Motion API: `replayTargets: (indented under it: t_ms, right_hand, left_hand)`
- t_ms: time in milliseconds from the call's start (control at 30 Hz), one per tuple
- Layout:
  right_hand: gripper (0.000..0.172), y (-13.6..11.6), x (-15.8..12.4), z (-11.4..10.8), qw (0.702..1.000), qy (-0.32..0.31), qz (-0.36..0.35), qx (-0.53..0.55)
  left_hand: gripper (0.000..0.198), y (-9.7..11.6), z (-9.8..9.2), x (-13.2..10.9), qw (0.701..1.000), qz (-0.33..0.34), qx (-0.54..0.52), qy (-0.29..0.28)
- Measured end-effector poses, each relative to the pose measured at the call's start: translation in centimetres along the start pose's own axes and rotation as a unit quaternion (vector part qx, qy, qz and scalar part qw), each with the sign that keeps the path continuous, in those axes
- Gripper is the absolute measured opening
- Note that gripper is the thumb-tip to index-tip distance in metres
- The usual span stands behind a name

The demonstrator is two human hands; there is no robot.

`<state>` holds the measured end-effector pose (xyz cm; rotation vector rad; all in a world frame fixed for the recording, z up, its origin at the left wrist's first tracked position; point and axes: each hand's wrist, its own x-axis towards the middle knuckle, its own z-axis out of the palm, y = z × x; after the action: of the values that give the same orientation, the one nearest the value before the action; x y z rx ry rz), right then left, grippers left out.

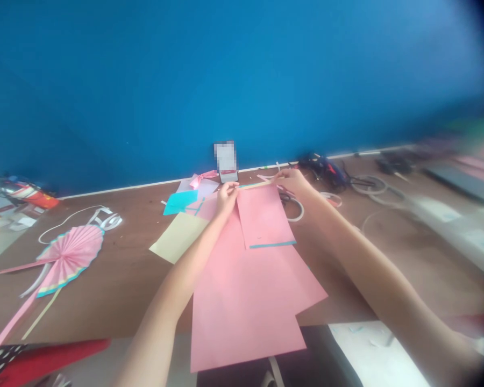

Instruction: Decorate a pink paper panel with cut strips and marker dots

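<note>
A narrow pale yellow paper strip (257,185) stretches between my two hands along the far edge of a small pink sheet (266,217). My left hand (226,198) is closed at the strip's left end, by the sheet's far left corner. At the right end, the fingers of my right hand (291,180) pinch the strip. A blue band (272,244) runs along the near edge of the small sheet. Beneath it lie larger pink sheets (246,301), overlapping and reaching past the table's front edge.
A pleated pink paper fan (75,250) lies at left. Yellow paper (179,236) and blue paper (180,203) lie left of my left hand. A phone-like device (226,157) leans against the blue wall. Tape rolls (294,209) and cables (369,184) are on the right.
</note>
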<state>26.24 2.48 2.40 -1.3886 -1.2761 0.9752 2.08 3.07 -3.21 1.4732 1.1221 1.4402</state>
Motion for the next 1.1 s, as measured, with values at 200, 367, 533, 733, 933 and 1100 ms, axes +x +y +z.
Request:
replayTargets:
  t_ms: [200,367,533,733,933,1100]
  right_hand:
    - [0.018,0.2,0.1,-0.1,1.000,0.000,0.004,-0.014]
    - [0.017,0.4,0.2,0.2,1.000,-0.006,0.012,-0.005]
    - [0.024,0.1,0.0,0.3,0.999,-0.011,0.024,0.018]
    - [0.023,-0.2,-0.3,0.4,1.000,0.004,0.010,0.006]
    - [0.022,0.6,0.1,0.5,0.998,0.020,-0.037,-0.036]
    - [0.025,1.1,0.2,0.7,0.996,0.020,-0.054,-0.065]
  left_hand:
    - [0.018,-0.3,-0.2,0.3,1.000,-0.010,0.017,0.002]
    - [0.019,0.0,-0.2,0.3,1.000,0.002,0.028,-0.002]
    - [0.016,0.2,-0.1,0.1,0.999,0.017,0.031,0.010]
    - [0.015,0.4,-0.1,0.1,0.999,0.018,0.041,0.013]
    - [0.017,0.8,-0.1,-0.1,0.999,0.017,0.041,0.021]
    - [0.016,1.0,-0.1,-0.1,0.999,0.021,0.036,0.034]
